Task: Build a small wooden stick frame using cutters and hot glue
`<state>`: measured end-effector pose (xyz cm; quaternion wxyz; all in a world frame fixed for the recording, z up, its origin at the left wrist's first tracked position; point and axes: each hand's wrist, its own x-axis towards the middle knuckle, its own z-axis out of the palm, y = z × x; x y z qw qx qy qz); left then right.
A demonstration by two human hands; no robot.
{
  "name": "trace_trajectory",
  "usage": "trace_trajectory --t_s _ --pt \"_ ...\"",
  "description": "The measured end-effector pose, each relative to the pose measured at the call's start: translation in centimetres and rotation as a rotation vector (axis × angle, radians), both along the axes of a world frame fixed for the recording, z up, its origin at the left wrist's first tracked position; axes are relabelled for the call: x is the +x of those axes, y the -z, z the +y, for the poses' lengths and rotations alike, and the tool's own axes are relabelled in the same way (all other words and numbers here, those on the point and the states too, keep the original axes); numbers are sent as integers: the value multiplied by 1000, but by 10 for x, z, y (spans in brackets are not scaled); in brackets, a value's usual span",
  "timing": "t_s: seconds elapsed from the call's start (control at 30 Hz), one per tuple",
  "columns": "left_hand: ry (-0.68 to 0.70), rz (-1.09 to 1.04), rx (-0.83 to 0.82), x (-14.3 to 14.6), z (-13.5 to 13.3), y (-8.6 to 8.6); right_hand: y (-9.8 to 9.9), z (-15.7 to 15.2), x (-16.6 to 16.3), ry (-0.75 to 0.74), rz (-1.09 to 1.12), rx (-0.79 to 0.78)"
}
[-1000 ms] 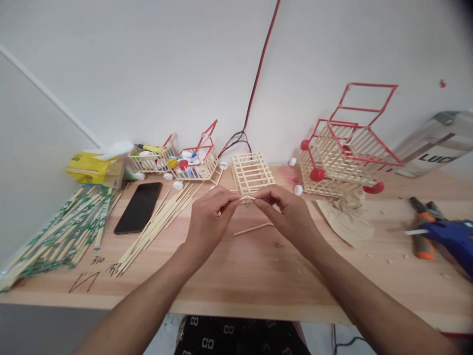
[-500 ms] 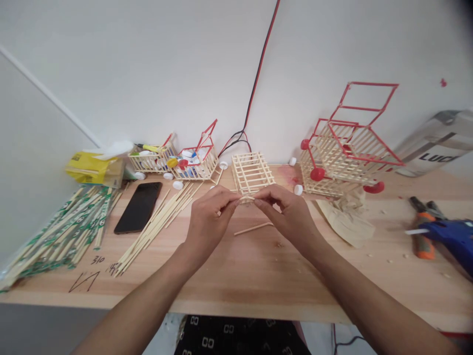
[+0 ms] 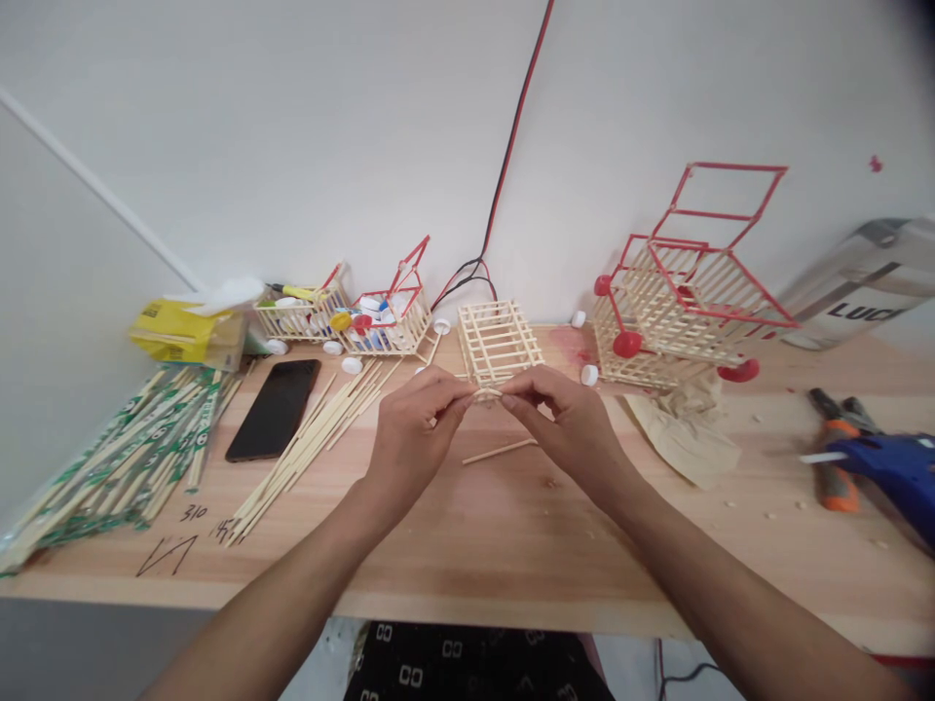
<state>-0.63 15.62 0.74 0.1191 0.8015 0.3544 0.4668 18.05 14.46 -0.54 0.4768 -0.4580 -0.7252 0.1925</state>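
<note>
My left hand (image 3: 418, 421) and my right hand (image 3: 562, 419) meet over the middle of the table, fingers pinched. Between the fingertips they hold short pale wooden sticks (image 3: 488, 393), one at each end. How many there are, and whether they are joined, is too small to tell. Just behind my fingers stands a slatted basket frame (image 3: 501, 341) of the same pale sticks; the hands hide its near edge, and I cannot tell whether the held sticks touch it. A single loose stick (image 3: 500, 452) lies in front, partly behind my right hand.
Stick carts (image 3: 391, 326) filled with bottle caps and a larger red-trimmed cart (image 3: 687, 302) stand along the wall. Loose sticks (image 3: 314, 448), a phone (image 3: 273, 411) and bagged chopsticks (image 3: 131, 458) lie left. Sandpaper (image 3: 683, 438), pliers (image 3: 837, 458) and a blue glue gun (image 3: 895, 477) lie right.
The held sticks have tilted or flexed very slightly between my fingertips. Both hands stay in almost the same place, and everything else on the table is unmoved.
</note>
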Motion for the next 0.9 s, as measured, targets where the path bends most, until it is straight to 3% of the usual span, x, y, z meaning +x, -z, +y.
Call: trace_trajectory --t_s 0.9 --pt "-7 12 -2 0 0 0 0 -1 0 9 3 12"
